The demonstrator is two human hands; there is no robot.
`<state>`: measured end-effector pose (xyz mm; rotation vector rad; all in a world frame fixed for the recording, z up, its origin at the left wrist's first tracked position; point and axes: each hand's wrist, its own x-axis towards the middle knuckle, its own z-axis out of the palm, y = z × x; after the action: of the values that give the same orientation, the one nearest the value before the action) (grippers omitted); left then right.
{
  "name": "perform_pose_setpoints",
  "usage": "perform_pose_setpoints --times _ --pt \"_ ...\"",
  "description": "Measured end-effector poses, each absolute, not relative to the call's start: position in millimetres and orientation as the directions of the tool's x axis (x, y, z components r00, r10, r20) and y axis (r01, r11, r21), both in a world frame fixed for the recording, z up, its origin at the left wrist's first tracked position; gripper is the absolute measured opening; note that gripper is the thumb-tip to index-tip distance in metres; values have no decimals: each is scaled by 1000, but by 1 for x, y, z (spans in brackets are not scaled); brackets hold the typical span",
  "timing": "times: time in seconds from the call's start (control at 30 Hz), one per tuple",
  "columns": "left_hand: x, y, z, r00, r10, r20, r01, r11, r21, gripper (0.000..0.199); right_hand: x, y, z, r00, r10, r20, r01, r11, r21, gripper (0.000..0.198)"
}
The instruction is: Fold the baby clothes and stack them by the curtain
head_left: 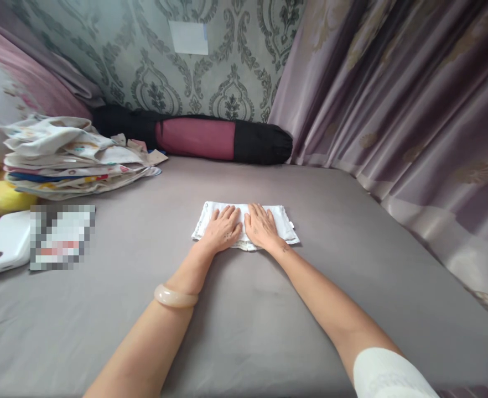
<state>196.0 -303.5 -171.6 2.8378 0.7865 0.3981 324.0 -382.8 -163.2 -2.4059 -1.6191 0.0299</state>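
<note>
A white folded garment (283, 224) lies flat on the grey bed sheet (244, 331), straight ahead of me. My left hand (224, 228) rests palm down on its left half, fingers stretched out. On the right half my right hand (261, 225) lies flat too, its fingers pointing away from me. A narrow gap separates the two thumbs. A patterned edge of the cloth peeks out at the near side between my wrists. Much of the garment's middle is hidden under the hands.
To the left stands a pile of folded clothes (73, 160), with a white device (5, 240) and a blurred-out flat item (63, 237) nearer me. A long black and dark-red bag (198, 138) lies along the wall. Purple curtains (393, 99) hang at the right.
</note>
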Motion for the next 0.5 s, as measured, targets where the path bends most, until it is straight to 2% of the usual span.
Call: perform_pose_setpoints --times 0.13,0.27,0.37,0.5 --pt "195 -293 -172 734 579 354 430 -800 418 39 316 -377 -157 388 914 120 908 -357 -218 52" --pt "193 -282 -172 453 765 457 437 -638 634 32 302 -366 -154 358 921 154 921 -321 -222 54" --pt "191 -278 -168 245 874 420 413 -486 770 29 294 -359 -157 349 926 142 924 -314 -219 55" --pt "189 -274 -163 97 934 343 313 -356 880 28 292 -355 -164 358 925 128 923 -329 -201 55"
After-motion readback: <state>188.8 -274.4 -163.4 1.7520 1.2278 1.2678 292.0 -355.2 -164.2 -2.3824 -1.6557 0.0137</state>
